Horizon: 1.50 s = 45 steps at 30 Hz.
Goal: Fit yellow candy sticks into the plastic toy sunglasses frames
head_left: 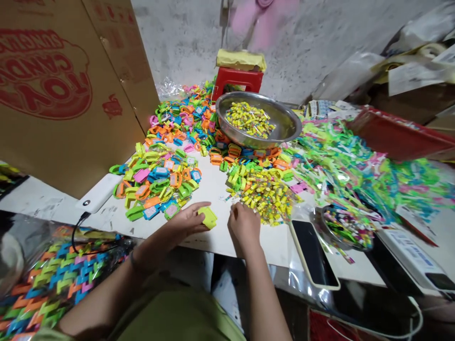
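My left hand (190,221) holds a yellow plastic toy watch (208,217) between thumb and fingers, just above the white tabletop. My right hand (244,221) is closed, its fingers bent down at the left edge of a heap of small yellow wrapped candy packets (273,195). Whatever its fingertips pinch, if anything, is hidden. Beyond my left hand lies a pile of colourful toy watches (159,177) in orange, green, blue, yellow and pink. Farther back, a larger heap of similar toy watches (185,113) reaches towards the wall.
A steel bowl (289,125) with more yellow packets rests among the watches before a red stool (239,78). A large carton (117,94) and a white power bank (99,193) are left. Green strips (337,151), a phone (314,253) and a small filled bowl (348,227) lie right.
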{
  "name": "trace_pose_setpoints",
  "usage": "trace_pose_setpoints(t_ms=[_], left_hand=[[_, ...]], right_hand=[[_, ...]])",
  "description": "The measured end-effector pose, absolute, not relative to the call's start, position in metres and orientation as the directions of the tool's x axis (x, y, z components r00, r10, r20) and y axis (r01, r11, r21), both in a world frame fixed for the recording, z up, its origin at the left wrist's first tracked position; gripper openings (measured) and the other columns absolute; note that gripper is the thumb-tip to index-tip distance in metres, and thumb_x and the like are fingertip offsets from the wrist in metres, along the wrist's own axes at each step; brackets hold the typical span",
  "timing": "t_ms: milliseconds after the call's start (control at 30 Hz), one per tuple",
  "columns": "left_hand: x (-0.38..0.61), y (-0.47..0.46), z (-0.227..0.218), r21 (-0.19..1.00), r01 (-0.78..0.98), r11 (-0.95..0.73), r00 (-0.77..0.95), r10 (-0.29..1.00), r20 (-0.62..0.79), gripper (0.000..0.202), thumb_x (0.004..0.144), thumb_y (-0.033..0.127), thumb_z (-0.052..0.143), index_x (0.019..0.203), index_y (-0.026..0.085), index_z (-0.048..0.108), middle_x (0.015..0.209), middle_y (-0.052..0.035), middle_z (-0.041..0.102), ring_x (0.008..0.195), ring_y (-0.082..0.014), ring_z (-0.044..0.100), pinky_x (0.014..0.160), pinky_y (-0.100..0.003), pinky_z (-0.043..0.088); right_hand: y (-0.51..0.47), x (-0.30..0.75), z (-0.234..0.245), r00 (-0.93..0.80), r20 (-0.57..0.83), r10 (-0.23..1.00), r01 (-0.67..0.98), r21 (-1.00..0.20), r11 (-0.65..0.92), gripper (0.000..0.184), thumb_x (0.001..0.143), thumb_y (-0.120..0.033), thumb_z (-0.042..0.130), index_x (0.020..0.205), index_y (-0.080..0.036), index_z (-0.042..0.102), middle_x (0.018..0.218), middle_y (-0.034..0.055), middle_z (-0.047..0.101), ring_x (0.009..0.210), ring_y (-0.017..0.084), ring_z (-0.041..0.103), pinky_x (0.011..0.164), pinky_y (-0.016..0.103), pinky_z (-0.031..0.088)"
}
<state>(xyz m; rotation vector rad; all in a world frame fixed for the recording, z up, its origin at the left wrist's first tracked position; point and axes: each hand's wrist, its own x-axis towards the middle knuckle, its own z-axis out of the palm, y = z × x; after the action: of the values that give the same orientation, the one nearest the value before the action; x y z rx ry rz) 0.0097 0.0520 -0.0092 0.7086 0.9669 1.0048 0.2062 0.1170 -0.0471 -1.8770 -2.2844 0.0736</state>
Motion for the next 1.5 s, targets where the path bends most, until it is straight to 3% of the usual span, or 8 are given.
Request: trace_pose_setpoints(t_ms=[133, 233, 333, 567, 900, 1133, 1300, 1500], left_hand=[[0.007, 0.042, -0.012, 0.859, -0.369, 0.356, 0.177, 0.934, -0.311, 0.057, 0.062, 0.059, 0.079, 0.104, 0.023, 0.066, 0.102, -0.0102, 0.067, 0.099, -0.0255, 0.064, 0.086, -0.038, 0.053], [0.007, 0.039, -0.006, 0.883, -0.287, 0.372, 0.155, 0.927, -0.34, 0.059, 0.062, 0.055, 0.08, 0.107, 0.02, 0.064, 0.1, -0.0092, 0.069, 0.093, -0.0238, 0.065, 0.083, -0.036, 0.053], [0.008, 0.036, 0.001, 0.914, -0.206, 0.349, 0.143, 0.935, -0.325, 0.065, 0.064, 0.052, 0.08, 0.114, 0.017, 0.057, 0.11, -0.0116, 0.07, 0.094, -0.0229, 0.066, 0.082, -0.034, 0.052], [0.011, 0.026, 0.0, 0.918, 0.389, -0.071, 0.071, 0.996, 0.047, 0.036, 0.074, 0.043, 0.075, 0.1, 0.021, 0.065, 0.103, -0.0071, 0.07, 0.103, -0.0238, 0.06, 0.09, -0.036, 0.044], [0.011, 0.016, 0.002, 0.897, 0.34, -0.284, 0.181, 0.955, 0.233, 0.043, 0.072, 0.044, 0.078, 0.107, 0.021, 0.067, 0.088, -0.0038, 0.063, 0.08, -0.0166, 0.058, 0.07, -0.028, 0.048], [0.011, 0.012, 0.008, 0.886, 0.398, -0.238, 0.168, 0.968, 0.185, 0.042, 0.071, 0.043, 0.079, 0.105, 0.022, 0.068, 0.088, -0.0037, 0.061, 0.081, -0.0169, 0.059, 0.07, -0.027, 0.048], [0.011, 0.012, 0.007, 0.893, 0.396, -0.214, 0.178, 0.972, 0.154, 0.04, 0.072, 0.046, 0.076, 0.102, 0.021, 0.069, 0.083, -0.0022, 0.06, 0.077, -0.0161, 0.056, 0.069, -0.027, 0.047], [0.011, 0.016, 0.0, 0.904, 0.426, -0.02, 0.225, 0.971, -0.085, 0.03, 0.077, 0.047, 0.069, 0.084, 0.017, 0.069, 0.076, -0.0011, 0.062, 0.071, -0.0154, 0.056, 0.064, -0.026, 0.044]], right_hand=[[0.109, 0.208, -0.042, -0.266, 0.029, 0.963, 0.835, -0.492, 0.246, 0.022, 0.085, -0.015, 0.047, 0.095, -0.019, 0.067, 0.092, 0.0071, 0.066, 0.083, 0.019, 0.06, 0.072, 0.028, 0.04], [0.083, 0.214, -0.036, -0.36, 0.003, 0.933, 0.425, -0.89, 0.167, 0.026, 0.093, -0.028, 0.043, 0.101, -0.02, 0.066, 0.099, 0.0058, 0.067, 0.088, 0.018, 0.061, 0.077, 0.029, 0.046], [0.05, 0.218, -0.027, -0.407, -0.003, 0.913, 0.105, -0.993, 0.044, 0.041, 0.093, -0.043, 0.05, 0.128, -0.022, 0.054, 0.105, 0.0066, 0.066, 0.088, 0.018, 0.062, 0.076, 0.029, 0.05], [0.016, 0.211, -0.005, -0.303, 0.226, 0.926, 0.245, -0.92, 0.305, 0.017, 0.092, -0.033, 0.056, 0.098, -0.023, 0.068, 0.099, 0.0077, 0.065, 0.093, 0.021, 0.062, 0.081, 0.032, 0.051], [0.007, 0.205, 0.0, -0.362, 0.363, 0.859, 0.575, -0.639, 0.512, 0.035, 0.098, -0.017, 0.039, 0.131, -0.021, 0.052, 0.091, 0.0069, 0.064, 0.083, 0.02, 0.059, 0.072, 0.032, 0.049], [0.001, 0.204, -0.004, -0.259, 0.371, 0.892, 0.557, -0.697, 0.452, 0.021, 0.098, -0.02, 0.039, 0.109, -0.021, 0.056, 0.095, 0.0068, 0.067, 0.085, 0.018, 0.065, 0.073, 0.03, 0.052], [0.001, 0.2, -0.002, -0.334, 0.4, 0.853, 0.635, -0.573, 0.517, 0.022, 0.096, -0.015, 0.038, 0.107, -0.02, 0.056, 0.089, 0.0061, 0.067, 0.079, 0.019, 0.064, 0.07, 0.029, 0.049], [0.0, 0.2, -0.004, -0.434, 0.26, 0.863, 0.797, -0.336, 0.502, 0.015, 0.09, -0.024, 0.052, 0.102, -0.02, 0.06, 0.078, 0.0045, 0.067, 0.068, 0.02, 0.061, 0.06, 0.029, 0.037]])
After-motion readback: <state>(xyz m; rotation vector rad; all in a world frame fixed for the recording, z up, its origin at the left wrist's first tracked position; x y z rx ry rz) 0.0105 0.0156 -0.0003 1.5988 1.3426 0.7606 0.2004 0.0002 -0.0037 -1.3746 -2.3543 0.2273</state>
